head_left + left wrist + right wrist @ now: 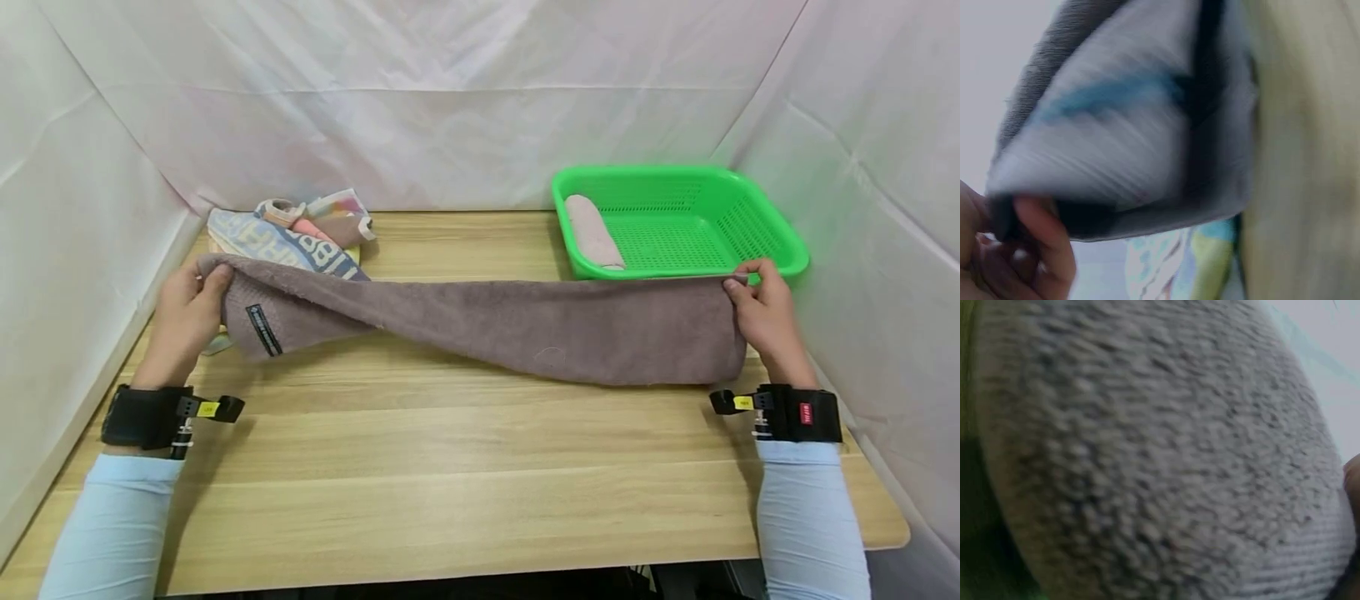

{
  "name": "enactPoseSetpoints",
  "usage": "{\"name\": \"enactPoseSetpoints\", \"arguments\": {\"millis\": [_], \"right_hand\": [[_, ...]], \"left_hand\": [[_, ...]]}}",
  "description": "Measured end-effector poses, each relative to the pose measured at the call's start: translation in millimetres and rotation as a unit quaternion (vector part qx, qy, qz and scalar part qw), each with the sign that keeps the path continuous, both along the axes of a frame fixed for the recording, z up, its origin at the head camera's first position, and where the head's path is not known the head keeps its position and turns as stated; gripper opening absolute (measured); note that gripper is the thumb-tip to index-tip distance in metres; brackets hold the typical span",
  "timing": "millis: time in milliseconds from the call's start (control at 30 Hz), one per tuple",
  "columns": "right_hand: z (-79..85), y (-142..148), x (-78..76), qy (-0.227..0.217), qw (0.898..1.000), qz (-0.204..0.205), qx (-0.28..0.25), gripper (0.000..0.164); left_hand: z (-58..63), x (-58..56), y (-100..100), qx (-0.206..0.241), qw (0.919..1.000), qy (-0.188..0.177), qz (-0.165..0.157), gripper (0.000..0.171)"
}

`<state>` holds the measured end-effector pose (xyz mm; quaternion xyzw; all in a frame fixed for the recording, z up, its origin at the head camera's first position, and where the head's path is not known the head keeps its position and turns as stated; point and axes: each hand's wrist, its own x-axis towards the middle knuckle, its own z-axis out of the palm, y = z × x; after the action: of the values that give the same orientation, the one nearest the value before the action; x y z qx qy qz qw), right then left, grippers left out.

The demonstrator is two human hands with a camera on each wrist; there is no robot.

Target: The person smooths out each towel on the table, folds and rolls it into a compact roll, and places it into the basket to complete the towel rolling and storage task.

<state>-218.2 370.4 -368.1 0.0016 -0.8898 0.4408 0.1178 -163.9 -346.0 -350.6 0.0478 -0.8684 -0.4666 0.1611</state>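
Observation:
A greyish-mauve towel (480, 321), folded into a long strip, is stretched sideways between the two hands above the table. My left hand (183, 312) pinches its left top corner between thumb and fingers, beside a small dark label (264, 330). At the other end, my right hand (765, 312) pinches the right top corner. The strip twists slightly near the left and sags along its lower edge. In the left wrist view the towel (1129, 125) is blurred, with the thumb and fingers at its corner. Towel pile (1166, 450) fills most of the right wrist view.
Behind the towel at left lies a heap of mixed cloths (300, 237), partly covered by it. A green plastic basket (780, 225) stands at the back right, holding a rolled pale cloth (592, 232). White curtains (465, 125) enclose the wooden table (450, 483) at back and sides.

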Motion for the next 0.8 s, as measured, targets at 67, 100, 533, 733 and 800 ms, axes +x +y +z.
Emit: {"name": "enactPoseSetpoints", "arguments": {"millis": [67, 100, 533, 733, 800], "right_hand": [[0.6, 2, -0.3, -0.024, 1.0, 0.001, 0.001, 0.005], [0.7, 2, 0.0, -0.047, 0.999, 0.012, 0.012, 0.014], [-8.8, 16, 30.6, -0.219, 0.935, 0.233, 0.152, 0.029], [-3.9, 18, 37.4, -0.097, 0.979, 0.177, -0.032, 0.029], [1.8, 17, 34.3, -0.034, 0.981, 0.152, -0.116, 0.032]], "left_hand": [[-3.5, 0.8, -2, 0.021, 0.9996, -0.01, -0.017, 0.009], [-5.8, 0.8, -3, 0.027, 0.9989, -0.025, -0.029, 0.008], [-18.5, 4.4, 0, -0.118, 0.9556, -0.21, -0.17, 0.038], [-13.9, 2.9, 1, -0.082, 0.9809, -0.123, -0.127, 0.039], [-10.0, 1.9, 1, -0.052, 0.9856, -0.107, -0.12, 0.037]]}}
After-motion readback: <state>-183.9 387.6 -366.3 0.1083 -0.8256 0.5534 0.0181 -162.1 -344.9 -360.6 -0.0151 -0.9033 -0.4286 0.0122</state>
